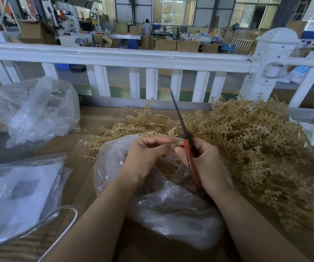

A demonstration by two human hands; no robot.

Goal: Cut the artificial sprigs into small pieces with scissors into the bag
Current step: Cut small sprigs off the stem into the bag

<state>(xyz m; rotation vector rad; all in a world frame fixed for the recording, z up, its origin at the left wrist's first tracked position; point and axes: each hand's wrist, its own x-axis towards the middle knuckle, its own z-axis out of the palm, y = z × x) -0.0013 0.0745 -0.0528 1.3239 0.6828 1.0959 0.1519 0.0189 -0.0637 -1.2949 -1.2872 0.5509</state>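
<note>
Gripping a pair of orange-handled scissors with long grey blades (187, 146), right hand (202, 163) curled round the handles, blades upright, tilted slightly left and seemingly together, tip ending in front of the white slatted railing (114, 57). Lower handle loop hidden behind the palm and wrist. Pinching something small at the fingertips, left hand (148, 156) curled just left of the scissors; only a pale tan sliver of sprig (172, 131) rising above the fingers, its lower part covered by them, so not certain how much is held. Both hands poised over the open mouth of a crumpled clear plastic bag (171, 208) lying on the brown cardboard-covered table (99, 121), tan cut pieces (166, 167) dimly visible inside through the film, count impossible to make out. Heaped to the right and behind the hands, a large tangled pile of tan artificial sprigs (256, 144), running off the right edge. At far left, a second clear plastic bag (39, 110), puffed up, contents blurred behind reflections. Nearer left, a flat clear bag holding white paper with a dark square print (20, 193), print unreadable, partly cut off by the edge. Across the lower left corner, a grey cable loop (65, 210). Beyond the railing, a workshop floor with cardboard boxes (165, 45) and a distant standing person (147, 27), too small for detail.
</note>
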